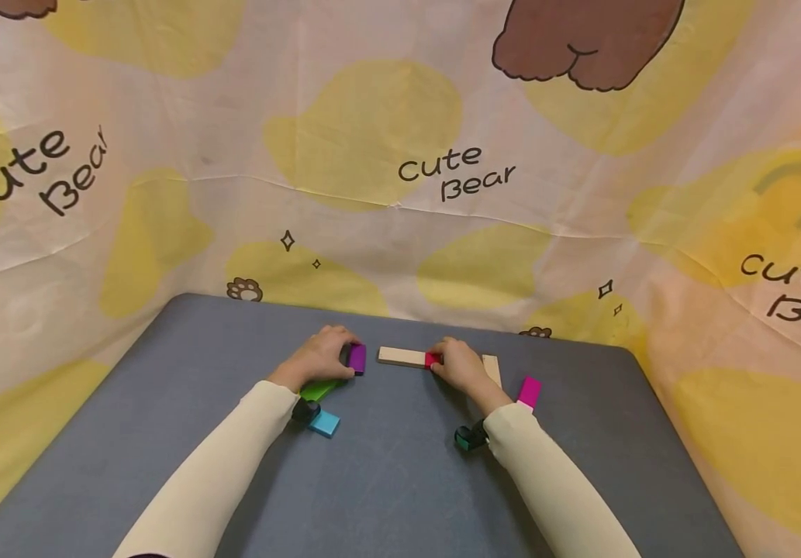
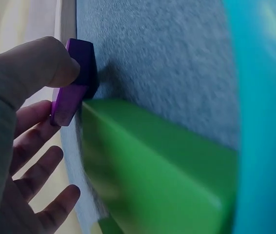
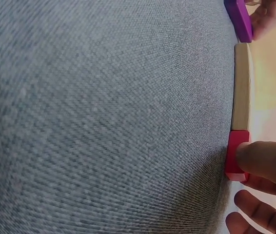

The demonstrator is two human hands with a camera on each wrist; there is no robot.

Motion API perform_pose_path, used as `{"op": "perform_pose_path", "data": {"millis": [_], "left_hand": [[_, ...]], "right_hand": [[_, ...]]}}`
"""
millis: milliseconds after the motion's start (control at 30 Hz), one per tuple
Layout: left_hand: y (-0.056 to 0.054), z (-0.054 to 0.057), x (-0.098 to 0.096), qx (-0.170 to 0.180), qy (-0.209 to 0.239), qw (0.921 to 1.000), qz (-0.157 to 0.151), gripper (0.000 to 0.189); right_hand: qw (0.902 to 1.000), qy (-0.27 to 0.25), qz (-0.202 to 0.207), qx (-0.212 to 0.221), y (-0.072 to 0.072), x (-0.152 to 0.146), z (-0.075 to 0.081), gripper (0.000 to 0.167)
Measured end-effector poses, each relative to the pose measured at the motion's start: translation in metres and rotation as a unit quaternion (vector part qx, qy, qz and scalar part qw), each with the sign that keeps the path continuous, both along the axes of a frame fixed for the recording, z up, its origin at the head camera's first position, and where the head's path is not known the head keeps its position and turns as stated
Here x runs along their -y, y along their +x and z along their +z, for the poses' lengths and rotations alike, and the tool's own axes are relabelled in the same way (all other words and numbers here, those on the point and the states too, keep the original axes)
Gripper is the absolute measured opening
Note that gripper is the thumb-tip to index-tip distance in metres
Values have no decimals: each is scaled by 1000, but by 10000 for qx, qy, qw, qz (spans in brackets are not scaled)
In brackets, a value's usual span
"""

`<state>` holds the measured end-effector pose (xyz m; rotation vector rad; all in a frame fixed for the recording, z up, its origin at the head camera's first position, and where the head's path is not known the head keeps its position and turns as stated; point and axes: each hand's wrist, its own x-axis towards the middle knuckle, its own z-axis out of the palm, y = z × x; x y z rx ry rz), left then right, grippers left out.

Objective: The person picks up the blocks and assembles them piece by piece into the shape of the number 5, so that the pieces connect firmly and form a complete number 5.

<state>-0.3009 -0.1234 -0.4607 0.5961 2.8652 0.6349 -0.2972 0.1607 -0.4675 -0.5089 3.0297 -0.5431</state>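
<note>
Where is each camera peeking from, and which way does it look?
Head: worn on the head, facing forward and down at the grey table; both sleeves, the left hand and the right hand show.
Left wrist: worn there, looking at the purple block and green block; the left hand shows.
Right wrist: worn there, looking at the red block and wooden block; the right hand shows.
Both wrist views share the purple block and the left hand.
</note>
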Motion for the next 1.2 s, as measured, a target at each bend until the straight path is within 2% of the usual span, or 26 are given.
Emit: {"op": "perform_pose_path", "data": {"millis": [467, 1200], "left_hand": [[-4, 0, -19, 93, -136, 9999, 13, 59], [-7, -4, -28, 187, -129, 9996, 160, 58]], "right_hand": [[10000, 4, 3, 1, -1, 0, -1, 24], [10000, -9, -14, -15, -4, -1, -5, 24]]}}
